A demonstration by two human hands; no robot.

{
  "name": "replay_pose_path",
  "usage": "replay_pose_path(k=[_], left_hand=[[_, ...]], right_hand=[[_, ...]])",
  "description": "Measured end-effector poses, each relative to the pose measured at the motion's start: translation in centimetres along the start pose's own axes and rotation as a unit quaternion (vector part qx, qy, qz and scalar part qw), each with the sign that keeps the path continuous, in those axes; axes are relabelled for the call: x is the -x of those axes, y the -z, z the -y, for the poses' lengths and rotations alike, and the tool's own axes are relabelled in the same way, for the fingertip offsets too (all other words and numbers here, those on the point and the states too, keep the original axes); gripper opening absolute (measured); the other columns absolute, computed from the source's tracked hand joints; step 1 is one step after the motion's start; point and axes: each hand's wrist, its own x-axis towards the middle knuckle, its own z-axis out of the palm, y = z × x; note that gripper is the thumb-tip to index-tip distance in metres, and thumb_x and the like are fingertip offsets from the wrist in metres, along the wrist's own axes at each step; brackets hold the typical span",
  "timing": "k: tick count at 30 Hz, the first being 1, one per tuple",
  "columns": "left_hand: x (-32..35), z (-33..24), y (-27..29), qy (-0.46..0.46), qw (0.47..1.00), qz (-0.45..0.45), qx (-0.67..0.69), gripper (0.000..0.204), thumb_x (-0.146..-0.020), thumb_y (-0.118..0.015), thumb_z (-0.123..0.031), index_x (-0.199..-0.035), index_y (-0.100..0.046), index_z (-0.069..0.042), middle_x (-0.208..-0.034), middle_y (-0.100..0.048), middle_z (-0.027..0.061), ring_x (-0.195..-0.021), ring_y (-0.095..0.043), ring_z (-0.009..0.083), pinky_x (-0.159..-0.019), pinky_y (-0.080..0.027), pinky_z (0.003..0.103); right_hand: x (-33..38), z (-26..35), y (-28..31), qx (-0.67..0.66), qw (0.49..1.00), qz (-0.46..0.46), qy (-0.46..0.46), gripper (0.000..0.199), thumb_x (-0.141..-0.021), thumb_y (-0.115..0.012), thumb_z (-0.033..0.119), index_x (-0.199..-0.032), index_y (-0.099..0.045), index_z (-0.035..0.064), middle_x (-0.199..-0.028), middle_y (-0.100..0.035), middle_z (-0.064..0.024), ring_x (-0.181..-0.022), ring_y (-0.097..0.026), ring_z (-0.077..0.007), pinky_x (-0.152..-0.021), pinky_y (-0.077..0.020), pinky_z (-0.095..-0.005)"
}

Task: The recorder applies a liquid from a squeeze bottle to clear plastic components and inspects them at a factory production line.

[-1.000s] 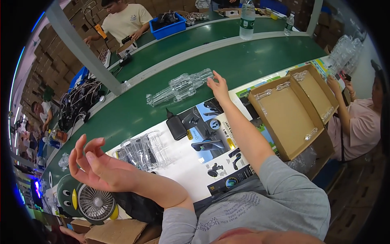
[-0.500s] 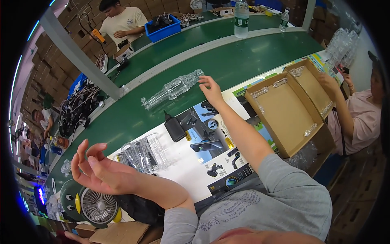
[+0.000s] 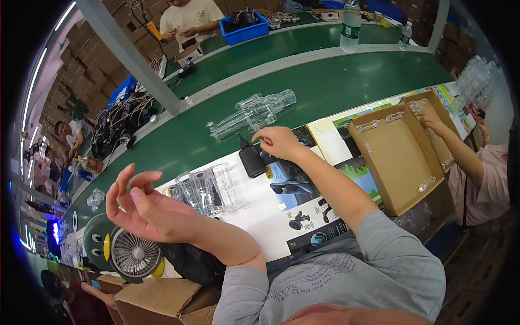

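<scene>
My left hand (image 3: 149, 208) is raised, palm turned up, its fingers loosely bent and apart with nothing in them. My right hand (image 3: 280, 143) is over the edge of the work surface, fingers a little curled and apart, close to the tip of a small black bottle (image 3: 251, 161) with a pointed nozzle. Whether a fingertip touches the nozzle I cannot tell. Just beyond lies a row of clear plastic parts (image 3: 252, 115) on the green belt (image 3: 319, 81). Between my arms, several clear plastic parts (image 3: 205, 189) rest side by side on the white surface.
Shallow cardboard boxes (image 3: 398, 201) with a few clear parts stand at the right, where a co-worker's hand (image 3: 433, 122) reaches in. A penguin-shaped fan (image 3: 135, 254) stands at the left. Across the belt are a water bottle (image 3: 350, 27), a blue bin (image 3: 244, 32) and a metal post (image 3: 130, 54).
My right hand has drawn back from the clear parts on the belt toward the black bottle. The view has shifted, and my left hand keeps its pose.
</scene>
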Motion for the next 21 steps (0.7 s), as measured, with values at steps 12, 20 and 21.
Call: replay_pose_path(k=[12, 20, 21], left_hand=[[-0.3, -0.5, 0.9, -0.018, 0.999, -0.026, 0.004, 0.029, -0.078, -0.044, -0.007, -0.106, -0.042, 0.000, -0.094, -0.057, 0.0213, -0.056, -0.051, 0.0165, -0.061, -0.041, 0.026], [-0.2, -0.8, 0.7, -0.006, 1.000, -0.028, 0.003, 0.026, -0.078, -0.045, -0.007, -0.104, -0.044, -0.001, -0.091, -0.056, 0.0199, -0.056, -0.050, 0.0163, -0.059, -0.042, 0.026], [-0.1, -0.8, 0.7, -0.004, 1.000, -0.022, 0.010, 0.026, -0.078, -0.045, -0.007, -0.103, -0.044, -0.001, -0.091, -0.056, 0.0196, -0.056, -0.050, 0.0163, -0.059, -0.042, 0.025]], right_hand=[[2.2, 10.5, -3.2, 0.087, 0.953, 0.272, 0.104, 0.045, -0.086, -0.043, 0.050, -0.127, -0.041, 0.0315, -0.075, -0.058, -0.0112, -0.066, -0.060, -0.0279, -0.057, -0.0486, -0.0371], [1.9, 10.7, -2.2, 0.007, 0.914, 0.403, 0.046, 0.033, -0.085, -0.047, 0.047, -0.112, -0.051, 0.0278, -0.075, -0.062, -0.0119, -0.071, -0.061, -0.0301, -0.063, -0.0470, -0.0411], [1.5, 10.8, -1.7, -0.029, 0.907, 0.419, 0.027, 0.033, -0.085, -0.047, 0.047, -0.111, -0.052, 0.0277, -0.077, -0.062, -0.0117, -0.074, -0.061, -0.0301, -0.066, -0.0464, -0.0415]])
